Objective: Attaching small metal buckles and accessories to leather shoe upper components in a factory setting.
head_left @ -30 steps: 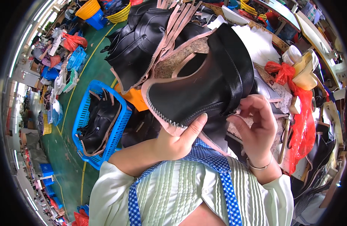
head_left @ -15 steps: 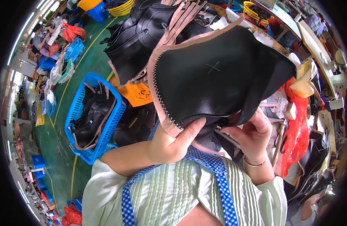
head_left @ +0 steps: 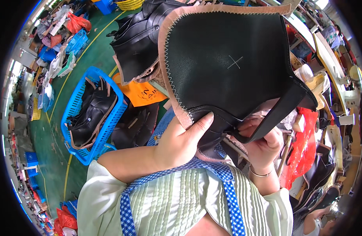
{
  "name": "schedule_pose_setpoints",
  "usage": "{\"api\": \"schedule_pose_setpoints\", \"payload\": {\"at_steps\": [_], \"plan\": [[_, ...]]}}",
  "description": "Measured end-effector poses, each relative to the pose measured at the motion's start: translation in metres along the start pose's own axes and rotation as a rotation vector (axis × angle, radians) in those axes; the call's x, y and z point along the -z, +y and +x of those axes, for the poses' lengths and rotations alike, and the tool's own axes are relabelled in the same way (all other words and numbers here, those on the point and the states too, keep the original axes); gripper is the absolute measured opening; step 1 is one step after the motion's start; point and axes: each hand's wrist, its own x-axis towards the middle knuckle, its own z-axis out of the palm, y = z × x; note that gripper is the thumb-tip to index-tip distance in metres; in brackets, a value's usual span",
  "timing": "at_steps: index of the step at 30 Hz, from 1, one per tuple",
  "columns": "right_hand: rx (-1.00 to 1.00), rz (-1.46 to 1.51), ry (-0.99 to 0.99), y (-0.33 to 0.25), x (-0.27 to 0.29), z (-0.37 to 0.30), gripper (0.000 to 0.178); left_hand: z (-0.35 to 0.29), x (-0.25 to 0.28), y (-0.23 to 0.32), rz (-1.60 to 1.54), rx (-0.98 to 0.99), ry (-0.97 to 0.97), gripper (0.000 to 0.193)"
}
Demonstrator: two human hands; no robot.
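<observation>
Perhaps the black boot upper, held beyond the pleated blouse, could slip if the left hand, pinching its corner, loosened while the right hand, fingers curled by its strap, grip unclear, pulled.

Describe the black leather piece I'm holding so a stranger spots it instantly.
Just above the pale green pleated shirt, the left hand grips a broad black leather piece with pink zigzag-stitched edging, the right hand at its strap. Unlike the black leather pile beyond, it is held up, showing a larger, bolder cross.
</observation>
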Motion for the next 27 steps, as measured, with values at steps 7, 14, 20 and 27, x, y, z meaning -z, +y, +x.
{"api": "schedule_pose_setpoints", "payload": {"at_steps": [7,14,20,27], "plan": [[-0.172,0.189,0.042,0.002,-0.004,-0.003,0.021,-0.001,-0.003,-0.003,-0.123,0.073,0.038,0.029],[-0.194,0.285,-0.001,0.001,-0.001,-0.001,0.019,0.003,0.001,-0.004,0.093,-0.075,-0.077,0.030],[-0.183,0.304,0.010,0.003,-0.004,0.001,0.021,0.005,-0.005,-0.007,0.001,-0.050,0.046,0.030],[-0.301,0.462,0.046,0.009,-0.006,-0.002,0.022,0.012,-0.003,-0.010,0.062,-0.075,0.029,0.026]]}}
